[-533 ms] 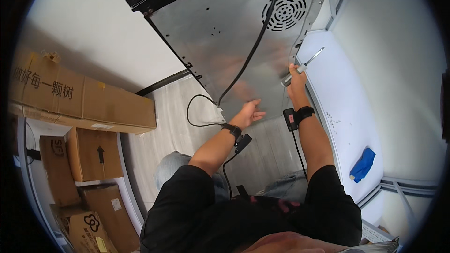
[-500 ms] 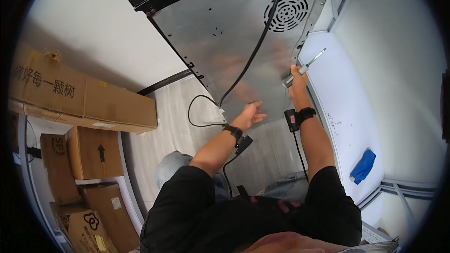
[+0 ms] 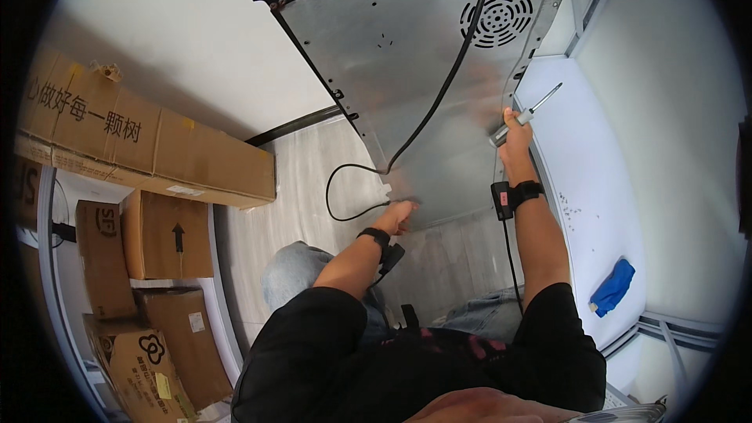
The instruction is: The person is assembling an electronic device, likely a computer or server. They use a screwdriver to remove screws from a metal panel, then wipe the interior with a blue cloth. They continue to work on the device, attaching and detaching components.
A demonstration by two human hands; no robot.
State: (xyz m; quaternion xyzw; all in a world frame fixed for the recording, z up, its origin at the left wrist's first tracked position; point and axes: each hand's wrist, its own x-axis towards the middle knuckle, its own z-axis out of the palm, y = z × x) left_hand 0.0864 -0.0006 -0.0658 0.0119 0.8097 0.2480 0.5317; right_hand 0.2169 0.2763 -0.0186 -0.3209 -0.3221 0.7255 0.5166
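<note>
In front of me stands a large appliance with a bare silver metal panel (image 3: 407, 94). A black power cord (image 3: 445, 88) runs down over it and loops at the panel's lower left. My left hand (image 3: 396, 218) is at the panel's lower edge, beside the cord loop. Its fingers are curled, and what they hold, if anything, is hidden. In my right hand (image 3: 518, 141) is a screwdriver (image 3: 545, 100) with a grey handle, its shaft pointing up and to the right. That hand is next to the panel's right edge.
Cardboard boxes (image 3: 168, 231) stand on a shelf at the left, with a long carton (image 3: 149, 145) above. On the white surface at the right lie a blue cloth-like item (image 3: 612, 288) and several small screws (image 3: 570, 211). A round vent (image 3: 497, 17) is in the panel's upper right.
My left hand has moved down and slightly left to the panel's lower edge, and its spread fingers have curled. The right hand still holds the screwdriver. The whole view has shifted a little.
</note>
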